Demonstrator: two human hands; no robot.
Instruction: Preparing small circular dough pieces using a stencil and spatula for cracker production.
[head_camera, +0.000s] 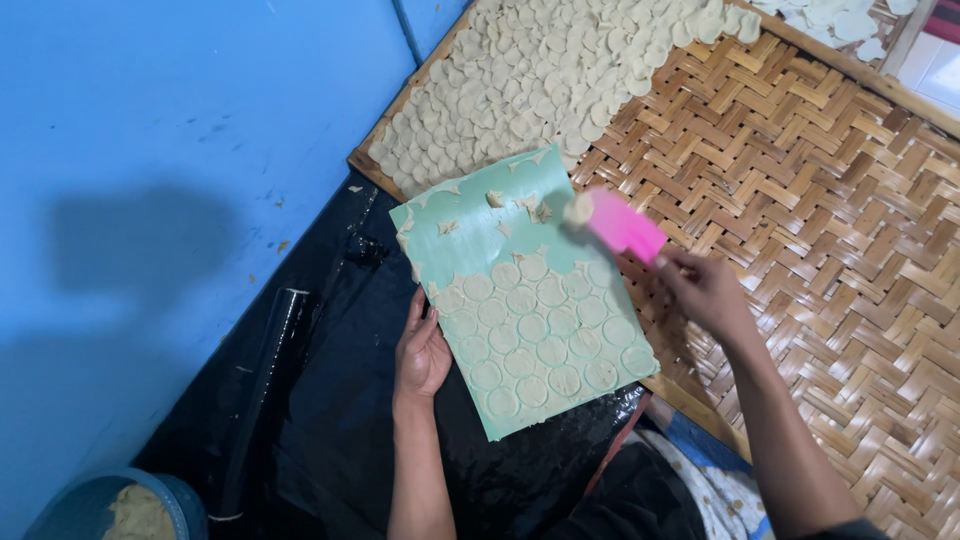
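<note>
My left hand (422, 352) lies flat with fingers loosely spread at the left edge of the green sheet (470, 215), steadying it; whether it grips the edge or only presses on it I cannot tell. My right hand (705, 290) is closed around the handle of a pink scraper (625, 227), whose blade end sits on the upper right part of the sheet, blurred.

The sheet lies tilted, its upper end resting over the edge of the woven tray (800, 180), its lower end over black plastic (340, 420). The lower half of the sheet carries rows of pale dough rounds (530, 330), touching one another. The upper half is mostly bare green with a few small dough scraps (495, 200).

On the tray, above the sheet, a dense layer of loose rounds (540, 70) fills the top left part. A dark roll (265, 380) lies on the plastic, left of my left hand. A blue bucket (185, 505) with tan dough stands at the bottom left corner. Blue floor (150, 130) at left.
</note>
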